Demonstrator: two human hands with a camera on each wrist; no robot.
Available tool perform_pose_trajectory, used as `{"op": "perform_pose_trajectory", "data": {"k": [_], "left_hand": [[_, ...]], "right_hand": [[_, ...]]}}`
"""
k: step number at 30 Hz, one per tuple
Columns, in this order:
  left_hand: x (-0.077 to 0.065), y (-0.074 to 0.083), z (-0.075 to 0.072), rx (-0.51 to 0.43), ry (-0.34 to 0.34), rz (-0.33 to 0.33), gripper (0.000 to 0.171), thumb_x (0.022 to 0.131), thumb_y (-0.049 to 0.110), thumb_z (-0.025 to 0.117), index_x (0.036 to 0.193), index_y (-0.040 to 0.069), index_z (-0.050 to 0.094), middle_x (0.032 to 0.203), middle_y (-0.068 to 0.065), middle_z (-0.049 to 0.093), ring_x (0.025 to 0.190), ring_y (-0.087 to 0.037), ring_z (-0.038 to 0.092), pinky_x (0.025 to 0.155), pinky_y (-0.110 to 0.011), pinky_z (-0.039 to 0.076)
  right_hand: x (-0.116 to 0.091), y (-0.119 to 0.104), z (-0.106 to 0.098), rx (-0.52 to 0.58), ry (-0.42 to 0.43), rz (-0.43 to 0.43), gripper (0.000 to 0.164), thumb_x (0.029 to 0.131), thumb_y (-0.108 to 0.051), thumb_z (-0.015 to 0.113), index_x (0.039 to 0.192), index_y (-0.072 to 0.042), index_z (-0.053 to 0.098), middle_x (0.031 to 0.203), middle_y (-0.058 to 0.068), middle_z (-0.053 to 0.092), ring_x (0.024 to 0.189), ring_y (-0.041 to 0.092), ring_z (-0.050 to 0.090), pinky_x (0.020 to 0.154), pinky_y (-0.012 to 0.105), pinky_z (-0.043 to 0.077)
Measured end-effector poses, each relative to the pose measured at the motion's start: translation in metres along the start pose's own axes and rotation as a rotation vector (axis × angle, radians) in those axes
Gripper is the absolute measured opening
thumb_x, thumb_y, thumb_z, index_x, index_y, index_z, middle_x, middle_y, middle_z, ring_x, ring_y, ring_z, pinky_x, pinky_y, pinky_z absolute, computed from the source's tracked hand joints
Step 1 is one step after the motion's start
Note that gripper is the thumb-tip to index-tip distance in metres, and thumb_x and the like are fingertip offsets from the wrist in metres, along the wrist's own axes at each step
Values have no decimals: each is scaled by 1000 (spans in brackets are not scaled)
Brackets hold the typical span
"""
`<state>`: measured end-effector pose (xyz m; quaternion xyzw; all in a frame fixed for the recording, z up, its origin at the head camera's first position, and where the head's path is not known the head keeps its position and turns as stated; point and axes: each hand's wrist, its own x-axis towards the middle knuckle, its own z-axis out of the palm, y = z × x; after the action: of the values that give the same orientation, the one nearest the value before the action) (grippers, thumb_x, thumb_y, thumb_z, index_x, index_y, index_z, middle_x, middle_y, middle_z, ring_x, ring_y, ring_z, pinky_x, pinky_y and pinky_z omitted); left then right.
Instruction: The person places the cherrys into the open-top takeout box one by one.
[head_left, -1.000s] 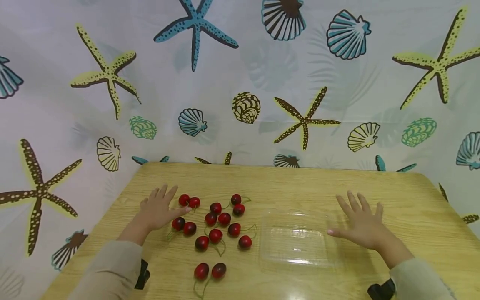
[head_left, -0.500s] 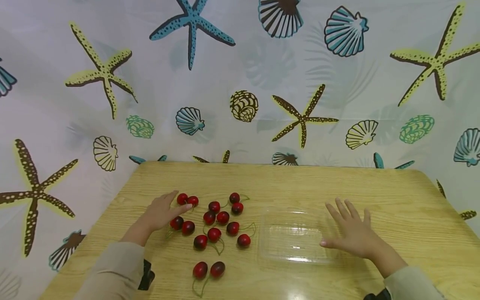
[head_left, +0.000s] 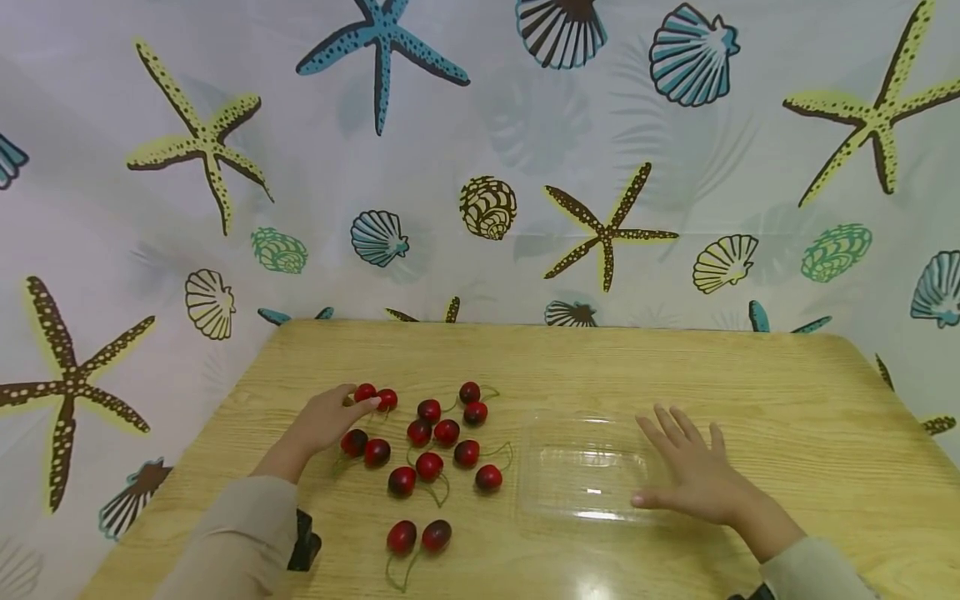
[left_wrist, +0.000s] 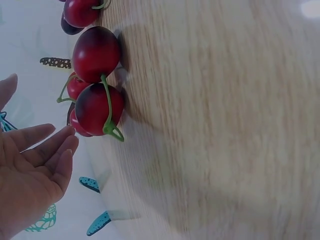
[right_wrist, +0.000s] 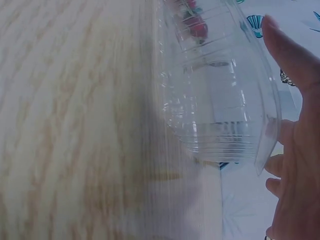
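My left hand reaches to the far-left pair of red cherries, thumb and fingertips right beside them. In the left wrist view its fingers are slightly bent and parted from the thumb, with nothing between them. Nearer the wrist, another dark red pair of cherries lies with a green forked stem. My right hand spreads its fingers over the right edge of a clear plastic container. From the right wrist, that hand's fingertips show right at the container's rim.
Several more paired cherries with green stems lie in the middle left of the wooden table. One pair of cherries sits closer to the front. A white curtain printed with starfish and shells hangs behind the table.
My left hand has moved slightly forward and right to the far cherry pair, its fingers drawing in. My right hand has moved left, over the container's edge. Cherries and container stay put.
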<state>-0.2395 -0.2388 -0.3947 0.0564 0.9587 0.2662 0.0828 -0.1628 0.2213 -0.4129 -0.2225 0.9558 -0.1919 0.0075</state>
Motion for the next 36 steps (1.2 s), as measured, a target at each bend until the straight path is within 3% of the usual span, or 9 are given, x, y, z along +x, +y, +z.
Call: {"op": "perform_pose_trajectory", "data": {"k": [13,27,36], "left_hand": [[9,-5,6,-77,-2,-31,55,89,33,44,123,-9,36,114,-31,44,102,-42,44,80,-49,40],[16,-5,13,-127,45,17,33,88,13,48,111,-11,47,107,-26,51,95,-37,49,75,-43,42],[20,-8,17,-263,57,-48,30,87,10,46,110,-10,47,103,-24,53,93,-33,51,74,-40,43]], "right_hand": [[2,-1,6,-11,-16,-17,90,71,-55,58,138,-13,17,140,20,9,126,38,4,86,67,-2],[1,1,8,-8,-16,-37,93,69,-56,60,138,-10,18,140,20,8,126,37,3,89,65,-1],[-1,3,12,-7,6,-57,92,69,-55,60,137,-8,19,140,20,8,127,35,3,90,64,1]]}}
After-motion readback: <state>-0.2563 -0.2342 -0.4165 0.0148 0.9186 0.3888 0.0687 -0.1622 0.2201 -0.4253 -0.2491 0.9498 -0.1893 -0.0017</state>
